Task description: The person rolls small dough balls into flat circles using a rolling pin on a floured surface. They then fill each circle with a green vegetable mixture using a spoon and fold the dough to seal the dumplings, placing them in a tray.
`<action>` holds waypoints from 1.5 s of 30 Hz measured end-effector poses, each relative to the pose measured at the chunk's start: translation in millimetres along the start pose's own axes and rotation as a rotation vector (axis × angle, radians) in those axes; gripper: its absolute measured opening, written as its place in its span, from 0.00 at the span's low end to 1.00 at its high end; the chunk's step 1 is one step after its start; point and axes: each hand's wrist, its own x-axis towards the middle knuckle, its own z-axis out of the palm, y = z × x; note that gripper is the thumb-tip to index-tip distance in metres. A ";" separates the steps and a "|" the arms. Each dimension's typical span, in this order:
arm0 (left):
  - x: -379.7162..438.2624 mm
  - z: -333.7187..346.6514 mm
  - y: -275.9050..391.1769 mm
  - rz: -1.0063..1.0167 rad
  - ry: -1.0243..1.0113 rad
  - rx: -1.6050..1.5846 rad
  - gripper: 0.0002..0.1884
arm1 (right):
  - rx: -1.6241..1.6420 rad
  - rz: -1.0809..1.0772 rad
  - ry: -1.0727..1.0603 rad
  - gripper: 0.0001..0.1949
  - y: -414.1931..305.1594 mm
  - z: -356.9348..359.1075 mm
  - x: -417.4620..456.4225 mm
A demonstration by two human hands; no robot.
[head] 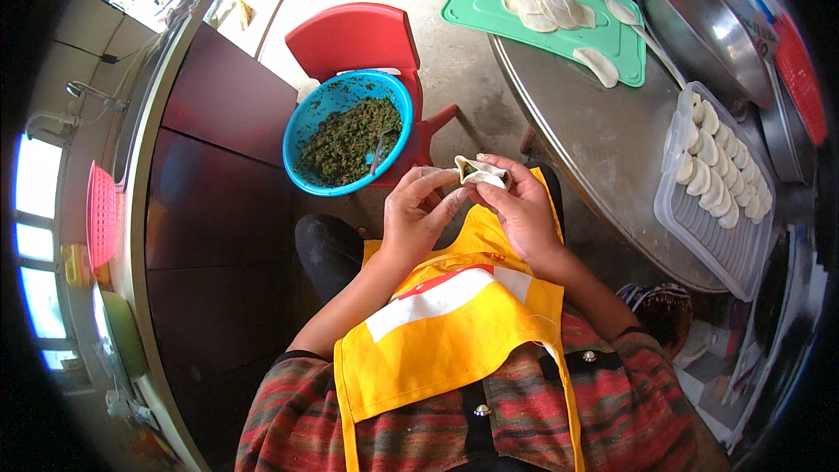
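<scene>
Above my lap, my right hand [521,213] holds a dumpling [482,172] whose wrapper is folded around green filling and still gapes at its ends. The fingertips of my left hand [416,210] are at the dumpling's left side; whether they grip the dough is hard to tell. A blue basin [293,170] of chopped green filling [347,141], with a utensil in it, rests on a red chair [354,33] ahead on the left. Round wrappers [547,8] lie piled on a green plastic lid [478,3], and a single wrapper [596,65] lies near its edge.
A round metal-topped table [577,118] stands at the right. On it are a clear plastic tray [695,236] with rows of dumplings [721,164], a large steel bowl [708,26] and a long-handled utensil. Dark cabinets [216,203] and a counter with a pink basket [102,215] line the left.
</scene>
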 end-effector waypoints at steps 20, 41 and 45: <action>5.9 -1.8 4.3 0.103 0.052 0.224 0.14 | -0.014 -0.041 0.031 0.19 4.1 11.1 -1.8; 15.2 -10.6 3.7 0.492 0.001 0.424 0.10 | -0.058 0.046 0.068 0.18 7.3 17.3 -0.4; 13.7 -11.1 6.8 0.428 -0.011 0.428 0.11 | -0.022 0.013 0.064 0.18 9.4 16.4 0.8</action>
